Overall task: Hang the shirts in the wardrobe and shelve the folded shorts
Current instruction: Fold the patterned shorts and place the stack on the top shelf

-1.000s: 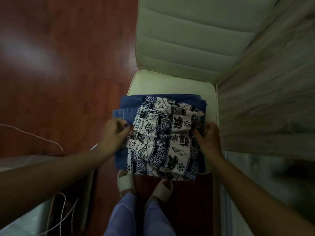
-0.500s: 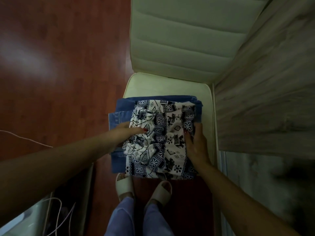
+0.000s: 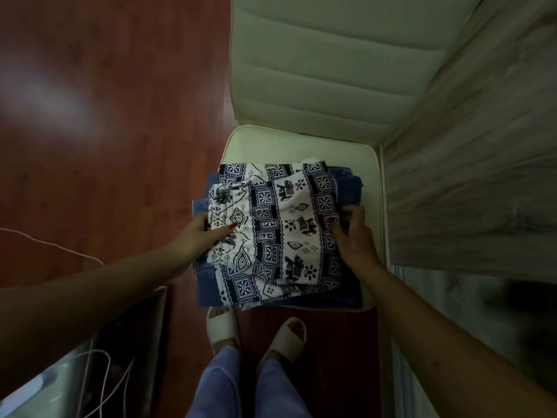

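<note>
Printed shorts (image 3: 280, 230) now flatter over denim pile (image 3: 346, 188), left hand (image 3: 200, 236) and right hand (image 3: 354, 236) gripping opposite edges

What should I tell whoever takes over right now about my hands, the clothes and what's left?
The left hand grips the left edge of the patterned shorts; the right hand grips their right edge.
The shorts lie folded on a folded denim pile on the chair seat.
Done: shorts folded and stacked. Left: lift them and shelve them; no shirts, hangers or shelf are in view.
</note>
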Motion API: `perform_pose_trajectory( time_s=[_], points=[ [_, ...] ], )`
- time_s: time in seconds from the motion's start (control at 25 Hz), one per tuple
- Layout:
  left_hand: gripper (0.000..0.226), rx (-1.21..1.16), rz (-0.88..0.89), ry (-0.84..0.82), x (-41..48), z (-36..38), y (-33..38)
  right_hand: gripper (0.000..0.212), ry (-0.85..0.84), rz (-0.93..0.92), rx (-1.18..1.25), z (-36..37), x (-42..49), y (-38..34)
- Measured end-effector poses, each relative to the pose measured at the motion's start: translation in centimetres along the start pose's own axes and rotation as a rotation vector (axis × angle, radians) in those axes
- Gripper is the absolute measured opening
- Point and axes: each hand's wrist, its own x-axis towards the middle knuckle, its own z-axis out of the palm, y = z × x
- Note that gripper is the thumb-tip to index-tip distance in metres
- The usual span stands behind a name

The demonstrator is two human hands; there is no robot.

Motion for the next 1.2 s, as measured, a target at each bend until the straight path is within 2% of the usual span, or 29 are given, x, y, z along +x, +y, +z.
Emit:
perform_pose_trajectory(
  time_s=[0.08,0.16,0.24,0.28,0.4,0.44,0.52,0.6,0.68,0.72,0.84,0.88,0.96,1.08,1.12,1.2],
  points=[
    [0.061,0.161,0.023,0.188,0.7,0.1,-0.7,0.040,0.015,0.004,-0.049,0.3,0.1,0.3],
    [0.083,0.360,0.056,0.373,1.6,-0.6,-1.8,0.050,0.119,-0.010,-0.182,0.6,-0.2,0.8],
    [0.096,0.331,-0.029,0.426,1.5,-0.8,-2.0,0.072,0.275,0.051,-0.265,0.6,-0.2,1.5],
    [0.094,0.235,-0.096,0.371,1.2,-0.6,-1.7,0.083,0.308,0.137,-0.248,0.6,-0.1,2.0],
    [0.039,-0.052,-0.209,0.094,0.5,-0.3,-0.9,0.098,0.207,0.403,-0.053,0.7,0.7,3.1],
    [0.036,-0.095,-0.210,0.033,0.7,-0.7,-1.0,0.098,0.161,0.427,0.002,0.7,0.8,3.4],
    [0.053,-0.116,-0.212,-0.052,1.0,-1.8,-1.0,0.087,0.069,0.451,0.114,0.5,0.8,3.4],
    [0.073,-0.143,-0.207,-0.120,1.4,-2.4,-0.9,0.064,-0.029,0.475,0.283,-0.1,0.9,3.2],
    [0.075,-0.174,-0.202,-0.157,1.8,-2.4,-0.7,0.042,-0.105,0.489,0.410,-0.7,0.6,2.8],
    [0.072,-0.188,-0.191,-0.166,1.8,-2.3,-0.5,0.039,-0.126,0.482,0.429,-0.6,0.4,2.9],
    [0.091,-0.213,-0.168,-0.169,1.6,-2.3,0.2,0.048,-0.110,0.456,0.460,0.1,-0.9,3.3],
    [0.091,-0.209,-0.162,-0.161,1.7,-2.4,0.3,0.052,-0.096,0.426,0.477,0.3,-1.1,3.4],
    [0.076,-0.190,-0.185,-0.169,1.8,-2.3,0.6,0.064,-0.092,0.369,0.486,0.6,-1.0,3.5],
    [0.037,-0.156,-0.189,-0.194,1.8,-2.1,0.6,0.086,-0.106,0.309,0.466,0.8,-0.9,3.6],
    [0.033,-0.153,-0.175,-0.197,1.7,-2.0,0.8,0.092,-0.097,0.312,0.481,0.9,-1.2,3.6],
    [0.048,-0.165,-0.134,-0.170,1.4,-2.2,1.0,0.089,-0.054,0.282,0.481,0.9,-2.1,3.0]
  ],
)
